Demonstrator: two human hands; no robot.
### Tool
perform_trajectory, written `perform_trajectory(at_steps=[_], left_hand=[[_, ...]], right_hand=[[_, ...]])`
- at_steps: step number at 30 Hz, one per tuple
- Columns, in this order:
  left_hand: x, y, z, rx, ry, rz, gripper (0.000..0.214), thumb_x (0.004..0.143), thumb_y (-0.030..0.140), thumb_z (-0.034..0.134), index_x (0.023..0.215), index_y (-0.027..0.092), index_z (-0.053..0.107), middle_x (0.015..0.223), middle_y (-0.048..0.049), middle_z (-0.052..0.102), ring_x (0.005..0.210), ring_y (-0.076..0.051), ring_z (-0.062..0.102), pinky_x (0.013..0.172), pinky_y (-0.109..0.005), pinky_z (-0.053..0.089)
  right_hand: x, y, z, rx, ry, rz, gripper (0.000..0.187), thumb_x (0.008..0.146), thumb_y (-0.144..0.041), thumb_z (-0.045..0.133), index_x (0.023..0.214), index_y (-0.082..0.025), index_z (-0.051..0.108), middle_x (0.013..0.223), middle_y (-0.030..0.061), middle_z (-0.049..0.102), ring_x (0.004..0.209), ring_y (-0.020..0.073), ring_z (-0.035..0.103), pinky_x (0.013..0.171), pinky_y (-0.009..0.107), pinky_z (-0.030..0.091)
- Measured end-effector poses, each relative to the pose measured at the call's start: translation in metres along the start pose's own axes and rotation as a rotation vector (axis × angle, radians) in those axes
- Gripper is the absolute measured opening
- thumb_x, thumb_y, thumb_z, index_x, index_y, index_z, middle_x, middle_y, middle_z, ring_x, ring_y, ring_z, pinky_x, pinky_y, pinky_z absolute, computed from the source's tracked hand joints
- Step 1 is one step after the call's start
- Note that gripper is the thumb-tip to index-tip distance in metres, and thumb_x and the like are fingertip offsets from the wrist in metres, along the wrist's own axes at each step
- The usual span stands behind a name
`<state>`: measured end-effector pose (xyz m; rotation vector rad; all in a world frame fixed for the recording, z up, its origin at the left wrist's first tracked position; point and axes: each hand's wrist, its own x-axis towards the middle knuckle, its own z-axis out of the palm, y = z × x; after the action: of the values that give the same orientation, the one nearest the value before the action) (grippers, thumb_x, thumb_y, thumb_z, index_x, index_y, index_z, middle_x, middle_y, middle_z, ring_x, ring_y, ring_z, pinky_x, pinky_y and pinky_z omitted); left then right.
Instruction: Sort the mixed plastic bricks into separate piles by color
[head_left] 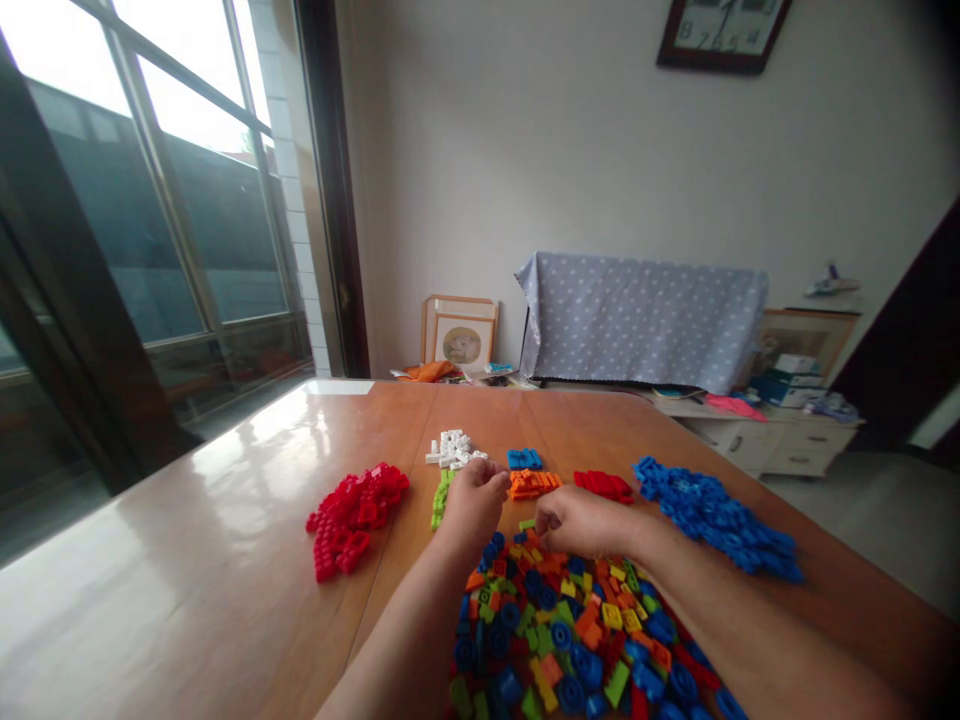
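My left hand (478, 495) is closed in a pinch beside a small group of orange toy bricks (534, 485). Whatever it holds, if anything, is hidden. Lime-green bricks (441, 500) lie just left of that hand, partly covered by it. My right hand (576, 520) is over the far edge of a mixed heap of coloured toy bricks (555, 630), its fingers curled together. Anything inside them cannot be made out. A lime-green brick (527, 525) lies near its fingertips. Blue bricks (524, 459) and flat red bricks (603, 486) sit beyond my hands.
On the wooden table (225, 540), a red brick pile (356, 520) lies to the left and a larger blue pile (716, 515) to the right. White bricks (454, 448) are farther back. Behind stands a cabinet (795, 445) and something under a dotted cloth (645, 315).
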<state>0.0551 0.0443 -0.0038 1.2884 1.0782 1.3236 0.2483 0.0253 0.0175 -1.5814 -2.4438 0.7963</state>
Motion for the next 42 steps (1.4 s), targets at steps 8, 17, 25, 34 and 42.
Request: perform_trajectory(at_steps=[8, 17, 25, 34, 42], left_hand=[[0.004, -0.008, 0.0, -0.005, 0.007, 0.015, 0.012, 0.074, 0.029, 0.063, 0.075, 0.017, 0.06, 0.07, -0.0019, 0.062, 0.068, -0.015, 0.061, 0.061, -0.024, 0.045], [0.006, -0.009, 0.0, -0.02, 0.024, -0.002, 0.011, 0.072, 0.027, 0.065, 0.074, 0.017, 0.06, 0.067, -0.0005, 0.062, 0.064, -0.014, 0.059, 0.061, -0.024, 0.045], [0.006, -0.008, 0.001, -0.009, 0.013, 0.0, 0.009, 0.071, 0.024, 0.063, 0.07, 0.018, 0.057, 0.065, -0.0006, 0.061, 0.065, -0.015, 0.059, 0.06, -0.024, 0.045], [0.006, -0.007, 0.0, 0.018, 0.018, 0.002, 0.009, 0.073, 0.025, 0.062, 0.071, 0.018, 0.057, 0.066, -0.0011, 0.061, 0.067, -0.015, 0.06, 0.059, -0.024, 0.044], [0.007, -0.009, 0.001, 0.019, 0.014, -0.002, 0.01, 0.074, 0.026, 0.061, 0.071, 0.018, 0.056, 0.065, -0.0012, 0.061, 0.065, -0.015, 0.06, 0.058, -0.023, 0.044]], right_hand=[[0.014, 0.02, -0.004, 0.271, 0.173, 0.07, 0.013, 0.069, -0.024, 0.07, 0.08, -0.017, 0.071, 0.07, -0.0004, 0.069, 0.063, 0.0134, 0.058, 0.054, 0.02, 0.039], [0.057, 0.042, -0.006, 0.28, 0.402, 0.229, 0.009, 0.071, -0.024, 0.067, 0.075, -0.016, 0.067, 0.063, -0.0013, 0.064, 0.057, 0.011, 0.051, 0.052, 0.019, 0.035], [0.073, 0.048, 0.005, 0.206, 0.414, 0.224, 0.013, 0.072, -0.028, 0.072, 0.075, -0.016, 0.071, 0.062, -0.0013, 0.065, 0.056, 0.0109, 0.052, 0.051, 0.02, 0.032], [0.073, 0.048, 0.004, 0.14, 0.458, 0.212, 0.013, 0.073, -0.031, 0.071, 0.075, -0.018, 0.07, 0.065, -0.001, 0.067, 0.058, 0.011, 0.052, 0.053, 0.02, 0.033], [0.06, 0.042, -0.003, 0.117, 0.456, 0.164, 0.011, 0.077, -0.027, 0.063, 0.073, -0.017, 0.066, 0.065, -0.0011, 0.064, 0.061, 0.0117, 0.052, 0.054, 0.02, 0.032]])
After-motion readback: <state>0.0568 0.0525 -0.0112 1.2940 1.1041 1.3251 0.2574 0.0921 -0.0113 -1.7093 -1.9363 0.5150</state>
